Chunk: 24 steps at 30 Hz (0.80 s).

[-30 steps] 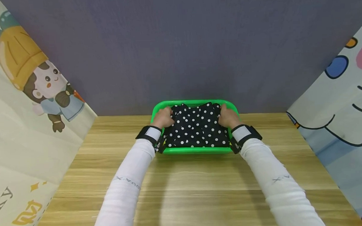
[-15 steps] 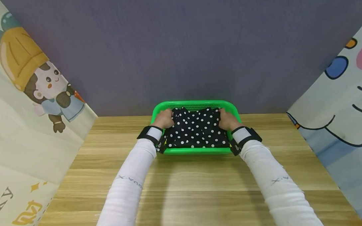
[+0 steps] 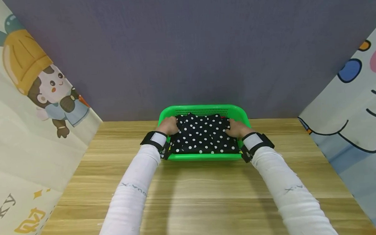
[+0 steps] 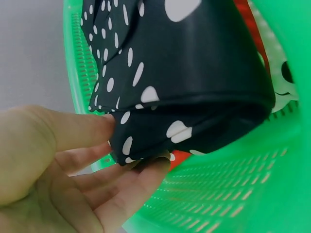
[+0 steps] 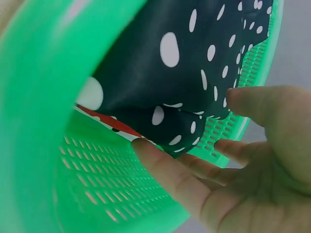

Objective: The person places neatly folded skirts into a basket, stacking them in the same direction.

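Observation:
A black cloth with white polka dots, folded, lies in a green plastic basket. At its left edge, my left hand pinches the folded layers; in the left wrist view the thumb lies on top and the fingers underneath. My right hand is at the cloth's right edge, inside the basket's rim. In the right wrist view its thumb and fingers are spread apart around the cloth's corner, with a gap showing. Beneath the cloth, red and white material peeks out, mostly hidden.
The basket stands on a wood-grain table, against a dark grey back panel. Cartoon-printed sheets flank both sides, a cream one at left and a white and blue one at right.
The cloth's back edge has come down into the basket, baring more of its perforated back wall. My left hand has shifted slightly left with the cloth's edge, while the right hand's fingers have loosened.

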Tool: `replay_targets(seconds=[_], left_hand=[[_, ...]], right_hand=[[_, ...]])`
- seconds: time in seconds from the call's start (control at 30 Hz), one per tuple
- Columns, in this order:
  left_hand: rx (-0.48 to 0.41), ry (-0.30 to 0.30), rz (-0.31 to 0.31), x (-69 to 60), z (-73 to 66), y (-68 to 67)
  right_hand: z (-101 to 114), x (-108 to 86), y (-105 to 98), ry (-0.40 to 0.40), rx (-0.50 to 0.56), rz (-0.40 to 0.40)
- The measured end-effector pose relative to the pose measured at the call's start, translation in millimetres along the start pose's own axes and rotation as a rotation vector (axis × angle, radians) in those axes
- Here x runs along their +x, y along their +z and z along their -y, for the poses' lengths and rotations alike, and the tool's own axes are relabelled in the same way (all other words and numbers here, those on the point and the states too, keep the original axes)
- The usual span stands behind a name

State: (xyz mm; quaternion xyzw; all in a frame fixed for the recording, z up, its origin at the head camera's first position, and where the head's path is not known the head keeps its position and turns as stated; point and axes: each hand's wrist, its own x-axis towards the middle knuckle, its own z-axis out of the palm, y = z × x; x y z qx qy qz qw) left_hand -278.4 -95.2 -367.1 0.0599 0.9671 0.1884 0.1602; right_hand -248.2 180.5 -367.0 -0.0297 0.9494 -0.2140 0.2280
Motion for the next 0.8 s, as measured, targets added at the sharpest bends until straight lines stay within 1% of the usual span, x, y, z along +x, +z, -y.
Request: replay_targets(seconds=[0.03,0.07,0.1,0.23,0.37,0.4,0.6,0.63,0.7,0.8], left_hand=[[0.000,-0.004,0.008,-1.5,0.0,-0.6],[0.000,-0.020,0.028,-3.9,-1.1,-1.7],[0.004,-0.019,0.032,-5.9,-1.4,-2.4],[0.022,0.009,0.024,-12.4,-1.0,-4.1],[0.034,0.072,0.001,-17.4,-1.4,-6.7],[0.040,0.101,-0.020,-19.6,-1.6,-7.5],[0.077,0.204,-0.067,-32.7,-4.5,-10.3],[0.083,0.208,-0.062,-34.8,-4.9,-10.2],[0.110,0.241,-0.080,-40.9,-5.7,-9.7],[0.149,0.269,-0.087,-49.9,-6.6,-8.6]], right_hand=[[-0.2,0.1,-0.2,-0.009,-0.012,-0.005],[-0.2,0.2,-0.4,-0.022,-0.026,-0.011],[-0.4,-0.2,-0.7,-0.037,-0.042,-0.020],[0.1,-2.9,-1.6,-0.123,-0.132,-0.088],[1.5,-9.5,-2.2,-0.191,-0.188,-0.157],[1.9,-11.0,-2.3,-0.203,-0.192,-0.169],[1.6,-20.4,-2.2,-0.287,-0.208,-0.237],[1.2,-22.3,-2.3,-0.299,-0.209,-0.250],[0.7,-26.2,-2.5,-0.322,-0.213,-0.277],[-1.3,-31.5,-1.9,-0.354,-0.236,-0.315]])
